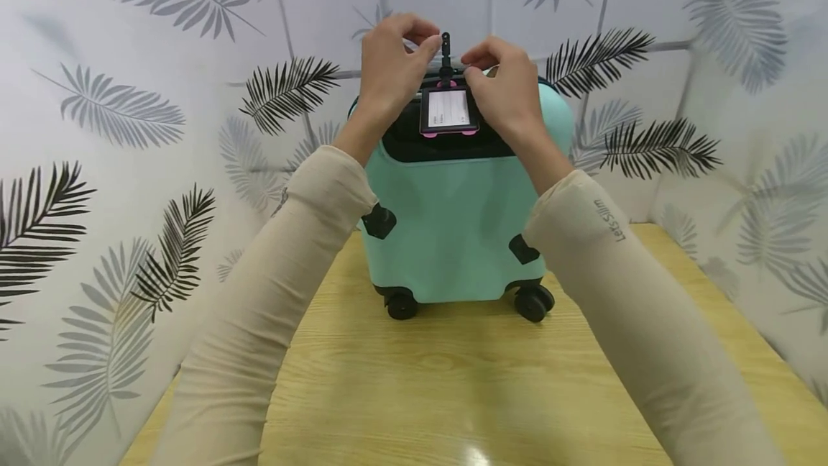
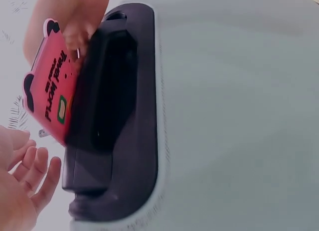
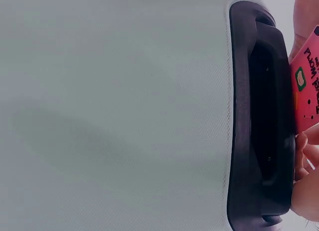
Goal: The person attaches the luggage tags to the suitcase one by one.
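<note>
A pink luggage tag (image 2: 52,86) lettered "Travel World" lies against the black handle (image 3: 279,116) of a mint-green suitcase (image 1: 453,229). In the head view its dark-framed back shows a white card window. A black strap (image 1: 445,52) with holes stands up from the tag's top end. My left hand (image 1: 394,56) is beside the strap's free tip, its fingers bent and apart in the left wrist view. My right hand (image 1: 507,85) has its curled fingers and thumb at the tag's upper right corner, holding it there; the handle partly hides these fingertips in the right wrist view.
The suitcase stands upright on black wheels (image 1: 533,303) on a light wooden table (image 1: 427,380). Leaf-patterned white covering (image 1: 129,164) rises behind it and at both sides. Black corner guards (image 1: 379,222) stick out low on the suitcase.
</note>
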Available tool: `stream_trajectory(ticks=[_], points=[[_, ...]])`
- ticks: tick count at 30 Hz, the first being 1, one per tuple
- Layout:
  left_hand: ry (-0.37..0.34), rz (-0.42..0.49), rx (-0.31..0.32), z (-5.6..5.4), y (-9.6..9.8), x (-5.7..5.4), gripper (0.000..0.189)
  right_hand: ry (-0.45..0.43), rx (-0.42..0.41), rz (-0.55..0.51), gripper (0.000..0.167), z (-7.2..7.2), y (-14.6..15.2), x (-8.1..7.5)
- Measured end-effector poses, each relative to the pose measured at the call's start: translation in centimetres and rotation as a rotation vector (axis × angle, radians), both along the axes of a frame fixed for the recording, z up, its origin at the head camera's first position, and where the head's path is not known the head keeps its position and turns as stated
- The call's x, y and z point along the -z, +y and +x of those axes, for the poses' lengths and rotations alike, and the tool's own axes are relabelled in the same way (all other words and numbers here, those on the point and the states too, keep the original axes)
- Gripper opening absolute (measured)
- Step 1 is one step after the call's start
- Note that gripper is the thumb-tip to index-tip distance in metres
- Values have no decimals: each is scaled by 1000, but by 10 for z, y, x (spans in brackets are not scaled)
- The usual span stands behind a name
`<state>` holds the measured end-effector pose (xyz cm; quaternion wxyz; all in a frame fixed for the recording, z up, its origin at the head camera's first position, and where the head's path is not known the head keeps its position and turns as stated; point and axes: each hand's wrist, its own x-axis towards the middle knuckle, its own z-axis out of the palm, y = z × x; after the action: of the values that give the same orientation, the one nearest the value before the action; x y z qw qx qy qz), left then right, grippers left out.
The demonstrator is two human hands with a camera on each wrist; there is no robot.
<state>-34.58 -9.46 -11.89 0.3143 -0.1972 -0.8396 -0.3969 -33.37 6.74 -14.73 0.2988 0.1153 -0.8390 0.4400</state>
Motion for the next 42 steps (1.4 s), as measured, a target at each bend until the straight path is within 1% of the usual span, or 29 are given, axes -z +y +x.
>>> stream_trajectory(ticks=[3, 6, 7, 9, 11, 13, 15, 18, 20, 22, 25, 27, 30, 32, 35, 40, 42], points=[[10, 17, 17, 1, -6, 3, 21, -3, -56, -123, 24, 4, 3, 3], [23, 12, 20, 3, -13, 5, 21, -5, -143, -250, 24, 8, 7, 5], [23, 11, 25, 3, -16, 6, 21, -3, -168, -277, 24, 9, 8, 5], [19, -1, 35, 4, -21, 9, 21, 4, -203, -292, 27, 12, 11, 7], [22, -23, 49, 5, -26, 13, 22, 12, -221, -275, 31, 15, 15, 9], [34, -52, 68, 6, -30, 17, 23, 17, -212, -219, 36, 18, 19, 12], [51, -86, 88, 8, -34, 19, 25, 27, -185, -134, 41, 21, 24, 14], [46, -132, 107, 13, -41, 21, 30, 29, -160, -20, 47, 24, 32, 17], [43, -168, 106, 17, -45, 22, 34, 25, -158, 41, 50, 27, 37, 18], [27, -214, 95, 20, -49, 25, 38, 4, -164, 75, 53, 30, 42, 20], [10, -291, 95, 22, -54, 32, 45, -18, -162, 136, 55, 34, 50, 24], [8, -345, 102, 24, -57, 37, 49, -9, -152, 189, 55, 36, 54, 27], [39, -413, 101, 29, -62, 43, 51, 35, -126, 282, 55, 38, 59, 32], [79, -466, 83, 32, -65, 47, 51, 56, -93, 344, 57, 40, 63, 35], [131, -537, 35, 37, -70, 53, 52, 78, -37, 425, 59, 45, 71, 38], [245, -652, -94, 46, -83, 63, 55, 123, 48, 564, 63, 50, 86, 44], [279, -692, -128, 49, -89, 67, 57, 137, 74, 609, 65, 52, 92, 48]])
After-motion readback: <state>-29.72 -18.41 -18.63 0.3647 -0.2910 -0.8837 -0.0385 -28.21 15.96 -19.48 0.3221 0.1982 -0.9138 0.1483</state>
